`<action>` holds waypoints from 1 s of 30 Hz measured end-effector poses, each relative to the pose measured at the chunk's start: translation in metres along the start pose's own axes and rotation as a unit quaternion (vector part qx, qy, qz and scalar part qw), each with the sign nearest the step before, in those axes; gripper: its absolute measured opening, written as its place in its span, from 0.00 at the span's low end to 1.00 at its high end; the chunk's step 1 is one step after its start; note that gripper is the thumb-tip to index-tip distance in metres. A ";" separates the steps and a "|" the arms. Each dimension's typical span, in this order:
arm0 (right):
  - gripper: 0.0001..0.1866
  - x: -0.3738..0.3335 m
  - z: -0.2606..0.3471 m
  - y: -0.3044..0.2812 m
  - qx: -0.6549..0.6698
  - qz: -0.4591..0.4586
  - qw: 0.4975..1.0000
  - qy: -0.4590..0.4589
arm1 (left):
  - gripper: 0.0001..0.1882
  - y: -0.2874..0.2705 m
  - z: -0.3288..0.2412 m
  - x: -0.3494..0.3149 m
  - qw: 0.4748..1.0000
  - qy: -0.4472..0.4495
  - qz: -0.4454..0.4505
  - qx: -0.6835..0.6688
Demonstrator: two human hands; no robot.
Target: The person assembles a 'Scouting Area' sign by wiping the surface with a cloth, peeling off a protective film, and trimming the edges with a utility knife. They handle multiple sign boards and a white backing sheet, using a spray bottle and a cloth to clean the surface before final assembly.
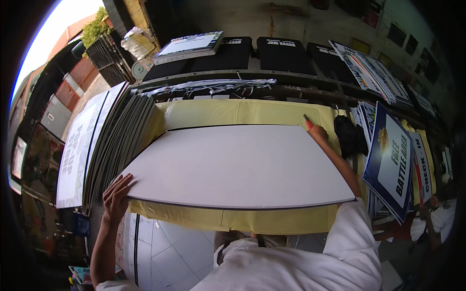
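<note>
A large blank white board (238,167) with thin dark edges lies across a table draped in yellow cloth (233,110). At its near left corner, my left hand (116,198) grips the edge, the fingers laid over the top. My right arm reaches along the board's right side. Just past the far right corner, my right hand (318,132) is closed round a slim red tool (308,123) with a dark tip pointing away; its exact kind is too small to tell. The underside of the board is hidden.
A thick stack of printed boards (92,145) leans at the left. Blue-bordered signs (391,165) stand at the right, near a black bag (350,136). Paper strips (208,87) lie behind the table, before black-covered panels (284,56). Another person (432,220) is at the far right.
</note>
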State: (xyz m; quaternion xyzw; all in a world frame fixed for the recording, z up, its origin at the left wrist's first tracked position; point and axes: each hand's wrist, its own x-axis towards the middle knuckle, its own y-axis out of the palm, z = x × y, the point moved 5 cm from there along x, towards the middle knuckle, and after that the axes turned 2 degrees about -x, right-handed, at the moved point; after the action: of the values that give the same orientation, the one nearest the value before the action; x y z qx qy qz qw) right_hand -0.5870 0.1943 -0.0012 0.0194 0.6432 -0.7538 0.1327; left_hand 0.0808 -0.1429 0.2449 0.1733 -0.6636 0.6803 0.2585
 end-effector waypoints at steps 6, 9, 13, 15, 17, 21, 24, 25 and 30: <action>0.36 -0.048 -0.028 -0.014 0.361 0.170 0.912 0.097 | 0.11 0.013 0.023 -0.006 0.998 0.033 0.049 -0.022; 0.35 -0.148 -0.003 -0.034 0.387 0.211 0.897 0.030 | 0.10 0.009 0.036 -0.021 0.995 0.053 0.083 -0.020; 0.32 -0.215 -0.044 -0.013 0.371 0.147 0.917 0.015 | 0.04 0.022 0.064 -0.015 0.993 0.072 0.078 -0.047; 0.30 -0.244 -0.069 0.004 0.337 0.139 0.929 0.055 | 0.06 0.035 0.079 -0.013 0.989 0.095 0.078 -0.078; 0.28 -0.266 -0.087 0.027 0.369 0.132 0.916 0.088 | 0.08 0.047 0.094 -0.004 0.988 0.107 0.081 -0.077; 0.24 -0.325 -0.073 0.048 0.577 0.054 0.807 0.111 | 0.10 0.077 0.134 -0.004 0.989 0.099 0.110 -0.020; 0.21 -0.350 -0.056 0.065 0.599 -0.010 0.797 0.082 | 0.16 0.124 0.183 -0.019 0.996 0.047 0.081 0.002; 0.21 -0.356 -0.050 0.071 0.606 -0.030 0.791 0.078 | 0.18 0.143 0.198 -0.023 0.997 0.011 0.076 0.004; 0.21 -0.391 -0.009 0.102 0.647 -0.084 0.750 0.109 | 0.22 0.203 0.240 -0.033 0.995 -0.085 0.018 0.041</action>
State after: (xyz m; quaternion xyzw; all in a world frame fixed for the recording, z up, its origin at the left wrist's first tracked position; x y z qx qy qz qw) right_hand -0.1883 0.2571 -0.0232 0.1282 0.0114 -0.9906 -0.0464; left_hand -0.0361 -0.3822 0.0744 0.2287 -0.6580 0.6942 0.1812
